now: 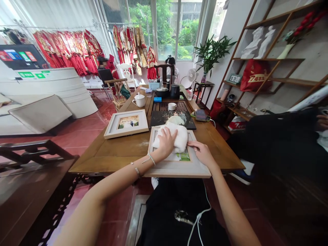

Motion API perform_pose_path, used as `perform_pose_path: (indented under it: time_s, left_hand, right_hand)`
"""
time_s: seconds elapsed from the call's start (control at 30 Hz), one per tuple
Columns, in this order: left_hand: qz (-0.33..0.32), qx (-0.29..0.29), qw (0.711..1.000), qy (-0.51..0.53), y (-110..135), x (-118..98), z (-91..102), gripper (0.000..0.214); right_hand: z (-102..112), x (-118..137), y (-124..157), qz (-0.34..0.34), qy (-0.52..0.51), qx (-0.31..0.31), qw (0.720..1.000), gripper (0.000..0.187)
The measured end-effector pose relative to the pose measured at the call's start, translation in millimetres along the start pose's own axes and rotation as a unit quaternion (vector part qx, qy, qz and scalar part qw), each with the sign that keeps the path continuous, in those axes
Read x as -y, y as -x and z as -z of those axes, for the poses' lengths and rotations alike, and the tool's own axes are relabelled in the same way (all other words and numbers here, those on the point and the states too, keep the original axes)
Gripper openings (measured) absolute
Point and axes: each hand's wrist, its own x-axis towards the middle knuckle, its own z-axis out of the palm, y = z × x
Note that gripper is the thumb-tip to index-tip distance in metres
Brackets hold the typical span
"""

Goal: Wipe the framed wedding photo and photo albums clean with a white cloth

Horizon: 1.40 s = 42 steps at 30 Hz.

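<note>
L hand (166, 141) rests on bunched white fluffy cloth (181, 137), fingers spread, can't tell if gripping. Cloth's atop pale-wood rectangular pic frame (179, 169) at near edge of brown wooden worktop (123, 153); R hand (203, 153) touches frame's R side, fingers nearly straight (grip unclear).

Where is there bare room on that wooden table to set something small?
Bare table: the near-left patch between the left framed photo and near edge, and the strip between the right hand and right edge. Crowded: the middle, with the white cloth, black panel and white cup.
</note>
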Motion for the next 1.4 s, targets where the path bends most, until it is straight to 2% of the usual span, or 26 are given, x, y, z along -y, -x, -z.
perform_pose_path:
  time_s: [0.1,0.2,0.43,0.57,0.63,0.77,0.9,1.07,1.17,1.27,1.4]
  left_hand:
    - [-0.025,0.014,1.0,-0.005,11.3,-7.6,5.7,0.049]
    - [-0.056,0.029,0.998,-0.007,28.4,-5.8,13.7,0.044]
    - [-0.167,0.09,0.981,0.034,63.9,14.6,35.3,0.049]
    - [-0.25,0.087,0.96,0.09,78.1,27.3,38.4,0.049]
    - [-0.26,0.072,0.958,0.092,80.2,30.0,34.0,0.05]
    - [-0.172,0.005,0.985,0.001,65.3,26.5,13.7,0.044]
    - [-0.138,-0.067,0.987,-0.055,24.6,24.1,-7.9,0.041]
    - [-0.201,-0.08,0.975,-0.053,-32.9,23.7,-15.8,0.054]
    - [-0.264,-0.069,0.961,-0.038,-51.9,18.7,-13.4,0.06]
    - [-0.296,-0.047,0.954,-0.013,-54.7,14.1,-11.4,0.06]
    - [-0.29,-0.008,0.957,0.025,-41.4,15.5,-10.3,0.065]
  right_hand:
    - [0.8,0.6,-0.8,-0.001,0.017,0.003,1.0,0.041]
    - [2.1,2.4,-1.4,0.011,0.022,0.011,1.0,0.04]
    - [2.7,3.7,-0.4,0.013,-0.006,0.017,1.0,0.035]
    - [1.4,0.2,0.2,0.011,-0.044,0.004,0.999,0.036]
    - [1.0,-0.9,0.1,0.006,-0.05,0.005,0.999,0.037]
    - [0.3,-0.8,-0.6,0.004,-0.018,0.004,1.0,0.042]
    - [-0.8,-0.7,-0.5,-0.002,0.012,-0.006,1.0,0.041]
    - [-1.2,-1.3,0.4,0.004,0.008,-0.005,1.0,0.04]
    - [-1.1,-0.6,0.1,0.002,0.02,-0.012,1.0,0.038]
    - [-1.1,0.8,-0.6,0.01,0.039,-0.023,0.999,0.035]
    - [0.0,2.9,-0.7,0.006,0.048,-0.038,0.998,0.032]
